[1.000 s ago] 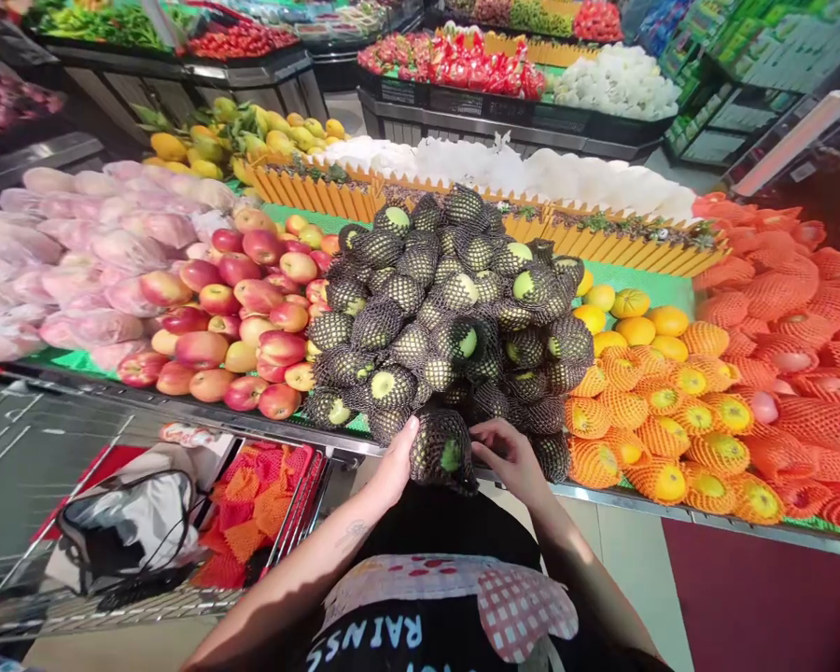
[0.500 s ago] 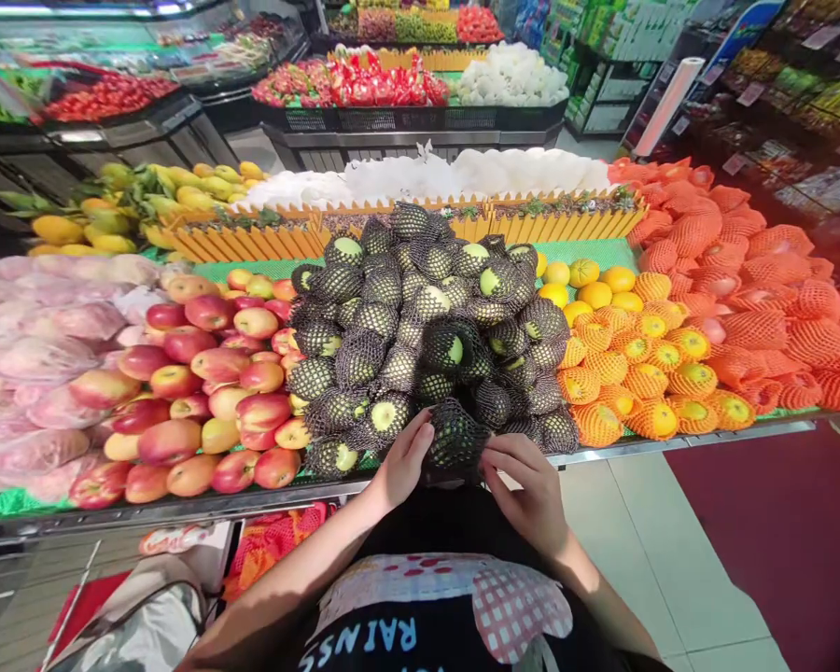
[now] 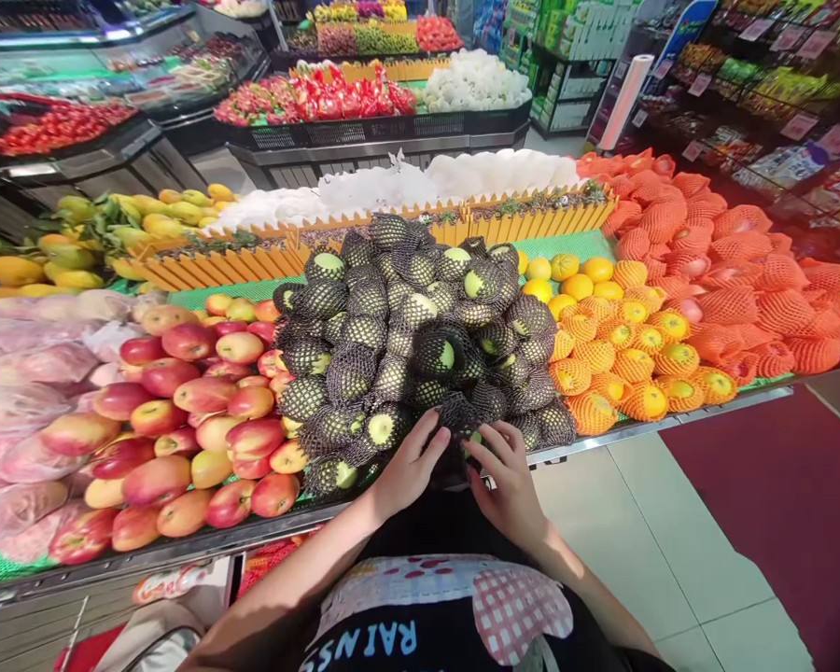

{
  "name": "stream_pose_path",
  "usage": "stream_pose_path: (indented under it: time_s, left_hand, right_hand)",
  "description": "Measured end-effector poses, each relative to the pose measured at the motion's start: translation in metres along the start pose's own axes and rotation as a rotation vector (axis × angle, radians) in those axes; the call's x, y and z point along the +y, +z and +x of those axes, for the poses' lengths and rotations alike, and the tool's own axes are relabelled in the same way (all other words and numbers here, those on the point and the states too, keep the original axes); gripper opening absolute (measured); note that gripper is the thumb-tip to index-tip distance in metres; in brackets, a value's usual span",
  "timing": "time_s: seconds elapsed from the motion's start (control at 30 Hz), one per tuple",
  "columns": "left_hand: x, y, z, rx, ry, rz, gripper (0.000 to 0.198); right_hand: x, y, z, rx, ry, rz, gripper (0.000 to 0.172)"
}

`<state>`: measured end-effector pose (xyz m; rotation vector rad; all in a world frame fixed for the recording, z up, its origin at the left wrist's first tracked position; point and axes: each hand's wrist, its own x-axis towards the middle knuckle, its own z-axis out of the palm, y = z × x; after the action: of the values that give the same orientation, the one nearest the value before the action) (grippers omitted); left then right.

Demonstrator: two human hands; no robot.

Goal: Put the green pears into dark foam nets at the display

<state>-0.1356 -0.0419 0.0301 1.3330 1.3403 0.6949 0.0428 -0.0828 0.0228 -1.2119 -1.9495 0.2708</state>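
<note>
A heap of green fruits in black foam nets [image 3: 420, 327] fills the middle of the display shelf. One netted green fruit [image 3: 460, 439] sits at the heap's front edge between both hands. My left hand [image 3: 410, 467] curls round its left side. On its right side, the fingers of my right hand [image 3: 508, 476] pinch the black net. Most of this fruit is hidden by my fingers.
Red and yellow apples [image 3: 203, 420] lie left of the heap, with pink-bagged fruit [image 3: 21, 373] beyond them. Oranges in orange nets [image 3: 644, 355] lie to the right. The shelf's metal front rim [image 3: 602, 439] runs below. Tiled floor and a dark red mat [image 3: 777, 523] are at the right.
The view has swung leftward and the cart has slid out of sight at lower left. Both hands stay on the netted fruit and have pushed it closer into the heap's front.
</note>
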Motion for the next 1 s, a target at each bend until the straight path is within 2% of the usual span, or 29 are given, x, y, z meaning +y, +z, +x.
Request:
stream_pose_path:
  time_s: [0.1,0.2,0.27,0.4,0.5,0.73,0.83,1.0]
  left_hand:
    - [-0.003,0.015,0.007,0.043,-0.078,-0.278,0.058]
    - [-0.003,0.031,0.012,0.048,-0.145,-0.571,0.064]
    - [0.001,0.042,0.014,0.036,-0.133,-0.651,0.064]
    - [0.015,0.062,0.015,0.004,0.002,-0.601,0.053]
    - [0.02,0.077,0.015,0.057,0.059,-0.48,0.045]
    - [0.013,0.102,0.005,0.28,0.055,-0.239,0.039]
    - [0.012,0.106,-0.002,0.385,0.03,-0.173,0.032]
    - [0.018,0.106,-0.006,0.465,-0.01,-0.19,0.02]
  right_hand:
    - [0.016,-0.005,0.001,0.022,0.001,0.012,0.044]
    - [0.034,-0.009,0.0,0.07,0.009,0.031,0.044]
    - [0.047,-0.013,-0.003,0.104,0.006,0.051,0.044]
    - [0.068,-0.02,-0.01,0.114,-0.039,0.071,0.047]
    - [0.08,-0.024,-0.011,0.074,-0.037,0.046,0.047]
    - [0.108,-0.015,-0.008,-0.042,-0.032,0.149,0.049]
    - [0.113,-0.011,-0.011,-0.109,-0.023,0.213,0.053]
    - [0.116,-0.013,-0.012,-0.298,0.046,0.323,0.059]
